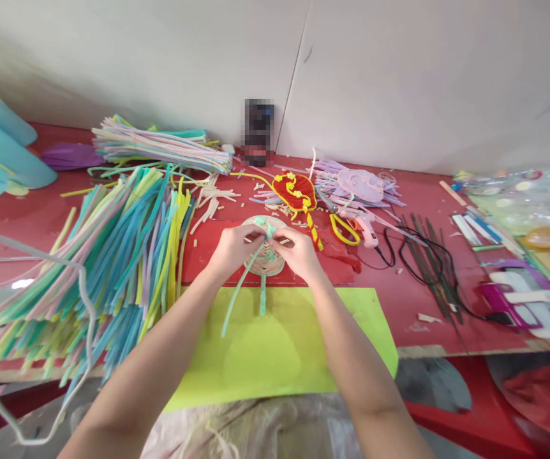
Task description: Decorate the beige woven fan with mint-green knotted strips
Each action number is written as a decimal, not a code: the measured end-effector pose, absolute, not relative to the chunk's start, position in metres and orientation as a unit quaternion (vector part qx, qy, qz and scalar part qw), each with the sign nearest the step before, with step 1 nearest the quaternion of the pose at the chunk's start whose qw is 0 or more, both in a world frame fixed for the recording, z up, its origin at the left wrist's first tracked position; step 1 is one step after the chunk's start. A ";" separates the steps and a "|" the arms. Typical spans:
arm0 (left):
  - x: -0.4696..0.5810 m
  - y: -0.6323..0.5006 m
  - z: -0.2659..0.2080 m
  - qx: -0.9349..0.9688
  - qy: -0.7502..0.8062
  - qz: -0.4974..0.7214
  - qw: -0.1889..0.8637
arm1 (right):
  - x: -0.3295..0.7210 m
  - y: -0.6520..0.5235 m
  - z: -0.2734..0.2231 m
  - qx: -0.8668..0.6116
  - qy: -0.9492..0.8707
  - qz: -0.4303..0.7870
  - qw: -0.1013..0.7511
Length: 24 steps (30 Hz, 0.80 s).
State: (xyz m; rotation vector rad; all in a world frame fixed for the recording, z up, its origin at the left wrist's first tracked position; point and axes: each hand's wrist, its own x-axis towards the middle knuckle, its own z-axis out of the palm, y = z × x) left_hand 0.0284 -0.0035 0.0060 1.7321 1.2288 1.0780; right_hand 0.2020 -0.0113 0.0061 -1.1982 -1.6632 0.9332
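A round fan [266, 266] made of pale pink and mint-green pipe cleaners lies in front of me, its mint handle [263, 296] pointing toward me. Over its upper part my left hand [235, 250] and my right hand [298, 252] meet, fingertips pinched almost together. Between them is a mint-green pipe cleaner [237, 299], whose loose end hangs down to the left across a yellow-green sheet [275, 357]. Both sets of fingers are closed on it near a small mint twist [266, 224]. The exact grip is partly hidden by the fingers.
Bundled pipe cleaners [126, 242] crowd the left. Behind the fan lie a red-and-yellow pipe-cleaner fan [294, 192], yellow-handled scissors [344, 231] and a pink glue gun [367, 229] with a black cord [418, 280]. A pixelated dark object [258, 131] stands against the wall.
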 end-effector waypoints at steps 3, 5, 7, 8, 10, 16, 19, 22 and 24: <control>0.031 -0.006 0.004 0.675 0.478 0.432 0.360 | 0.201 -0.011 0.006 -0.478 -0.673 0.366 0.429; 0.032 -0.007 0.002 0.680 0.478 0.434 0.347 | 0.201 -0.012 0.005 -0.479 -0.670 0.369 0.430; 0.032 -0.007 0.002 0.689 0.477 0.431 0.333 | 0.199 -0.012 0.005 -0.482 -0.662 0.377 0.432; 0.031 -0.007 0.003 0.694 0.476 0.429 0.328 | 0.198 -0.012 0.005 -0.484 -0.657 0.383 0.433; 0.031 -0.008 0.004 0.702 0.470 0.429 0.320 | 0.197 -0.012 0.005 -0.486 -0.646 0.395 0.436; 0.029 -0.005 0.005 0.700 0.460 0.431 0.335 | 0.198 -0.013 0.005 -0.491 -0.632 0.407 0.440; 0.028 -0.004 0.002 0.692 0.466 0.434 0.340 | 0.199 -0.013 0.005 -0.490 -0.634 0.409 0.436; 0.028 -0.003 0.001 0.695 0.462 0.435 0.338 | 0.198 -0.012 0.005 -0.488 -0.638 0.416 0.427; 0.028 -0.004 0.002 0.699 0.460 0.433 0.335 | 0.198 -0.011 0.005 -0.490 -0.638 0.417 0.424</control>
